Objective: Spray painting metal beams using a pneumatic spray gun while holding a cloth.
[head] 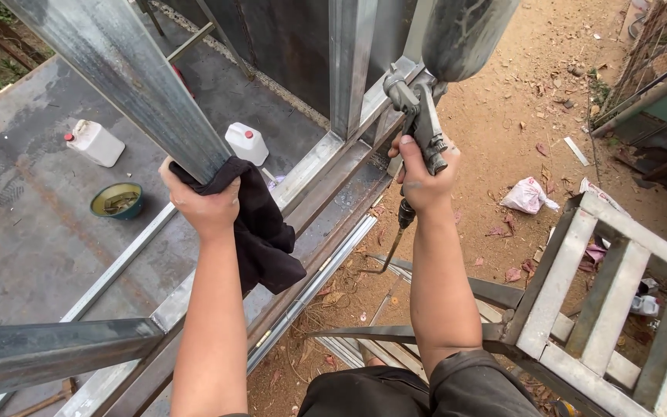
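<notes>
Outdoors, sandy ground (519,93) lies beside dark steel decking (32,232).

Outdoor metal-fabrication yard or building site. Evidence: galvanised steel framing members (129,77) joined into an open frame; dark sheet-metal deck (32,224) below, scuffed and marked; bare sandy ground (519,100) littered with dry leaves and scraps; welded metal ladder-like stand (604,286); two white plastic jugs (247,144) and a green bowl (117,201) set on the deck; paint spray gun (426,123) with cup, in use; crumpled plastic bag (529,195) on the dirt.
</notes>
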